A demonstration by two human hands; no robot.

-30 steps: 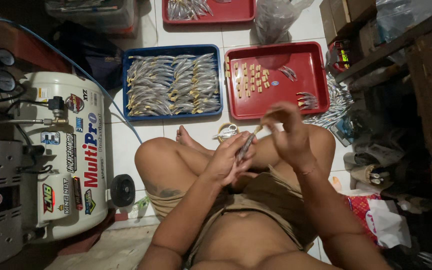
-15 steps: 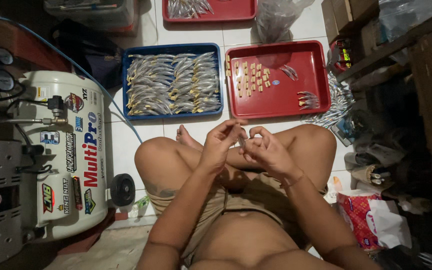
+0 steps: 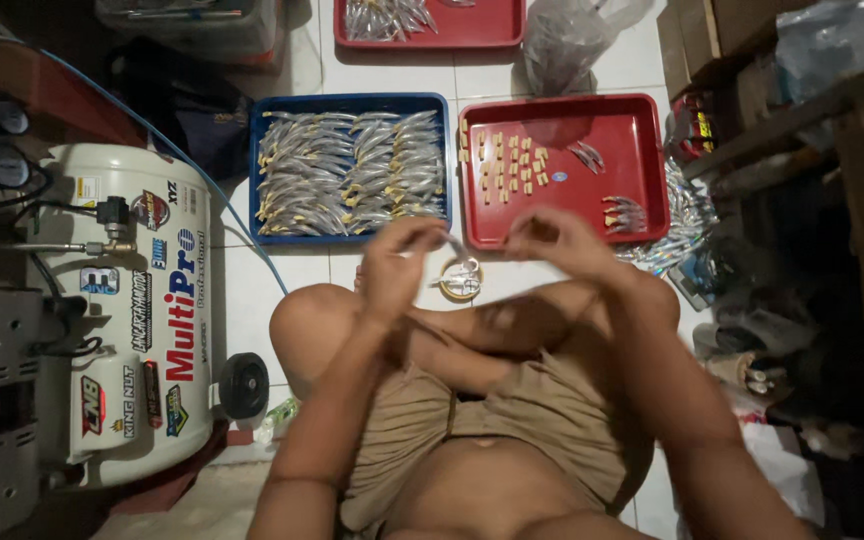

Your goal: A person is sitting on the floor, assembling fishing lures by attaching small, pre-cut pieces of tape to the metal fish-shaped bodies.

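I sit cross-legged on the white tiled floor [image 3: 272, 290], both hands raised over my knees; my left hand [image 3: 397, 268] is curled with its fingertips pressed together on a thin silvery piece [image 3: 455, 250] that pokes out toward the right — it is blurred, so I cannot tell its exact shape; my right hand [image 3: 552, 240] is loosely curled just beside it, fingers bent inward, and I cannot tell whether it grips anything. Below the gap between my hands a small round tin [image 3: 461, 280] stands on the floor. Just beyond lie the blue tray [image 3: 255, 170], packed with silvery fish-shaped pieces [image 3: 352, 172], and the red tray [image 3: 652, 150] beside it, holding rows of small tan bits [image 3: 507, 165]; a white air compressor [image 3: 142, 300] stands at my left.
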